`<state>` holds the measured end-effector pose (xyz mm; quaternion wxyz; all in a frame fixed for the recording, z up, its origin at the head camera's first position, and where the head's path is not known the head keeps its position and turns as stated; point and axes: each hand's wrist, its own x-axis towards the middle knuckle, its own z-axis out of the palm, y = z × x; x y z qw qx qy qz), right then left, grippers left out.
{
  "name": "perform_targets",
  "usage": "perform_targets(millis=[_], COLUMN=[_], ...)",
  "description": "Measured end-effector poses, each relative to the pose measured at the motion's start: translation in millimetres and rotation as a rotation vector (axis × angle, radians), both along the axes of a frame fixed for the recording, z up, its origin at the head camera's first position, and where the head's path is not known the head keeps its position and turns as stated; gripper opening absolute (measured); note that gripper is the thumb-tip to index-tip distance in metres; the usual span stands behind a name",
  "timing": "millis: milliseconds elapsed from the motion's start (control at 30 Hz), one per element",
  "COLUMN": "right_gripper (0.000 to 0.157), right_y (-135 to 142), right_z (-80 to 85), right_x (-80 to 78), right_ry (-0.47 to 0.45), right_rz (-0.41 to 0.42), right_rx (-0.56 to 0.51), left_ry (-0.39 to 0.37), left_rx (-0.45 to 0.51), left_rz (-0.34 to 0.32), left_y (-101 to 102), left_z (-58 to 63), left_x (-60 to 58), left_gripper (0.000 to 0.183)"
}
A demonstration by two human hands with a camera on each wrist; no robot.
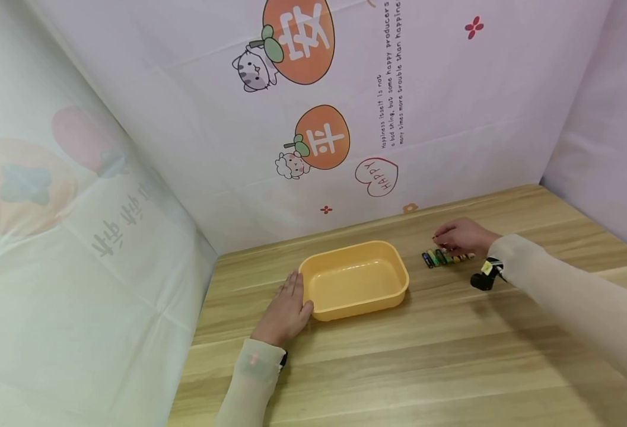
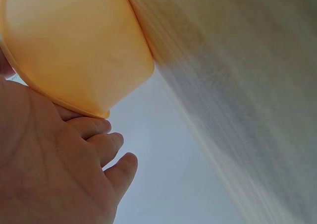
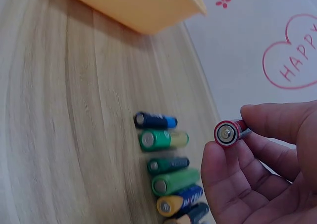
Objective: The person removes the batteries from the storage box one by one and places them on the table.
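A yellow plastic basin (image 1: 356, 281) sits on the wooden table. My left hand (image 1: 285, 308) rests against its left side, fingers straight along the rim and thumb near the front corner. In the left wrist view the fingers (image 2: 104, 143) touch the rim from outside. To the right of the basin, my right hand (image 1: 465, 236) pinches a battery (image 3: 227, 134) with a red ring at its end, between thumb and fingertips. It is held above a row of several batteries, among them a dark blue one (image 3: 154, 120) and a light green one (image 3: 176, 181). My hand partly covers this row in the head view.
The wooden table (image 1: 388, 367) meets a printed white cloth (image 1: 206, 136) behind, and more cloth hangs at the left and right. A black wrist camera (image 1: 482, 281) sits under my right wrist, close over the tabletop.
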<state>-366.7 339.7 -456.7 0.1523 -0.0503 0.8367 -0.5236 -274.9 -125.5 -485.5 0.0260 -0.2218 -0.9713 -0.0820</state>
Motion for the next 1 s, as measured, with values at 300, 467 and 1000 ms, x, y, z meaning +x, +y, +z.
perform_targets(millis=[300, 467, 1000], right_gripper=[0.051, 0.051, 0.049], right_y=[22, 32, 64], right_z=[-3.0, -4.7, -25.9], right_x=[-2.0, -4.2, -10.4], right_ry=[-0.011, -0.004, 0.039], right_rz=[-0.009, -0.024, -0.085], right_rx=[-0.03, -0.032, -0.003], left_ry=[-0.007, 0.007, -0.005], left_rx=[0.003, 0.001, 0.006], left_rz=[0.0, -0.004, -0.004], left_y=[1, -1, -2], left_z=[-0.4, -1.8, 0.4], left_x=[-0.4, -1.7, -1.8], left_gripper=[0.065, 0.065, 0.066])
